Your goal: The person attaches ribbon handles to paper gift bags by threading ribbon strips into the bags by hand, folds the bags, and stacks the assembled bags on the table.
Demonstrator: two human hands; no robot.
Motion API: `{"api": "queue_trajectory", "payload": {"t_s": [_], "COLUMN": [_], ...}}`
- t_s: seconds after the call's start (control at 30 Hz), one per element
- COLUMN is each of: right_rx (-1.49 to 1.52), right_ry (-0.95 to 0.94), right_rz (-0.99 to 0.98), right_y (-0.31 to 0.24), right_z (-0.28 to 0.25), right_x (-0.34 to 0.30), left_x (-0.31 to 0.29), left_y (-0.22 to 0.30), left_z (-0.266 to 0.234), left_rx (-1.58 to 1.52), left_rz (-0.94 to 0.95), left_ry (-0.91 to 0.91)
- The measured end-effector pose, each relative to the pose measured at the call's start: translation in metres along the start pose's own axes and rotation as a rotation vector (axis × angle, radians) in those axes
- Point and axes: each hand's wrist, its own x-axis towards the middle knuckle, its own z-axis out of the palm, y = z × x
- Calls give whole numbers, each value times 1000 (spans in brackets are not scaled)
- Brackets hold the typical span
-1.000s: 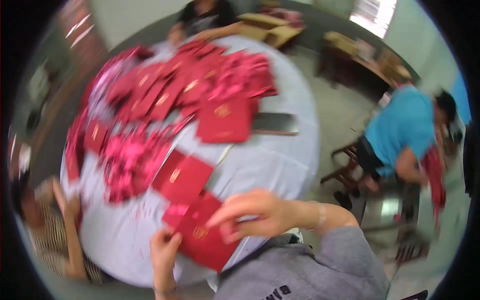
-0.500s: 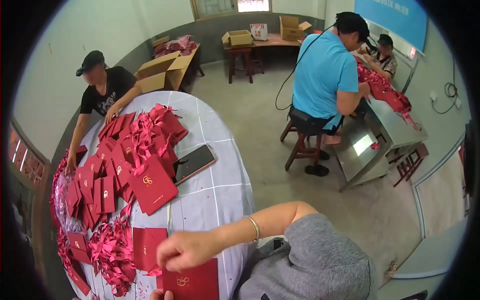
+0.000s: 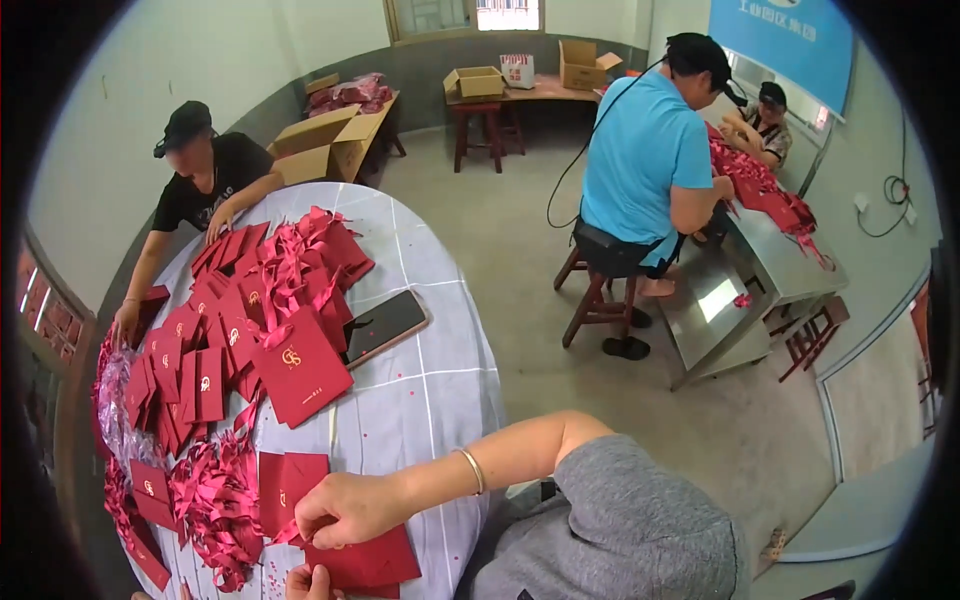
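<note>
And there's the shift: since half a second ago the right hand (image 3: pixel 350 512) has dropped lower over the near pouch (image 3: pixel 375 562), covering most of its gold emblem, and more of the left hand (image 3: pixel 312 582) has come up into sight at that pouch's near left corner. So the near pouch lies under the right hand and just right of the left thumb, its longer visible side running roughly left to right; the left hand is the closer, touching it. The left grip is closed, thumb on top, pinching that corner. The right grip has its fingers bunched beside a pink ribbon (image 3: pixel 288 533) at the near pouch's far left edge; whether they've caught it, I can't tell from here. Just beyond the near pouch lies a second pouch (image 3: pixel 282 480), and left of it a ribbon heap (image 3: pixel 218 500). Farther beyond on the cloth-covered bench (image 3: pixel 440 400), a big pouch (image 3: pixel 300 370) shows a gold emblem above a small gold line, too fine for me to make out, with a dark phone (image 3: pixel 385 328) just right of it. Way past the near pouch, to the right, a blue banner (image 3: pixel 790 30) on the wall carries large white characters.
</note>
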Motion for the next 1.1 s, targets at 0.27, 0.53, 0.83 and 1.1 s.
{"api": "queue_trajectory", "payload": {"t_s": [0.27,0.53,0.83,1.1], "right_rx": [492,14,-639,-838], "right_ry": [119,4,-170,-169], "right_rz": [43,277,-55,-95], "right_y": [-22,-6,40,43], "right_z": [-23,-3,27,34], "right_x": [91,32,21,20], "left_x": [-6,8,6,10], "left_y": [-9,24,29,21], "left_z": [-10,26,11,10], "left_rx": [193,298,112,-20], "left_rz": [118,36,-301,-335], "left_ry": [-22,90,58,-26]}}
